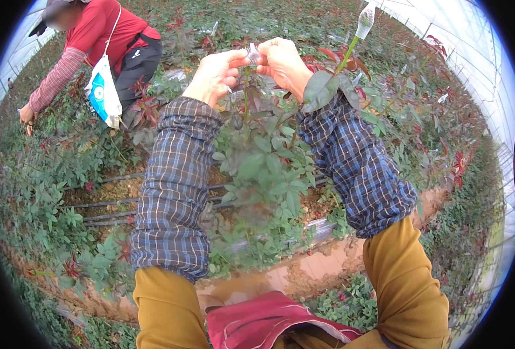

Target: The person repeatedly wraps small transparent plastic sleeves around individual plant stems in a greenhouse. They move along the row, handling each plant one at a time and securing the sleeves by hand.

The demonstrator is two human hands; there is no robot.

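Note:
A small white mesh bud net [252, 55] is pinched between my two hands, at the top of an upright green rose stem [246, 100]. My left hand [214, 75] grips its left side with thumb and forefinger. From the right, my right hand [284, 62] has its fingertips closed on the other side. Whatever bud the net surrounds is mostly hidden. Close to my right forearm rises a taller stem [347, 54] with a white mesh net [365, 22] over its tip. Dark green rose leaves [321, 90] overlap that wrist.
A person in a red top [104, 30] bends over the plants at left, a white and blue bag [104, 91] hanging beside them. Black drip lines [109, 214] cross the soil. A muddy path [283, 275] runs below, near a red pouch [257, 320] at my waist.

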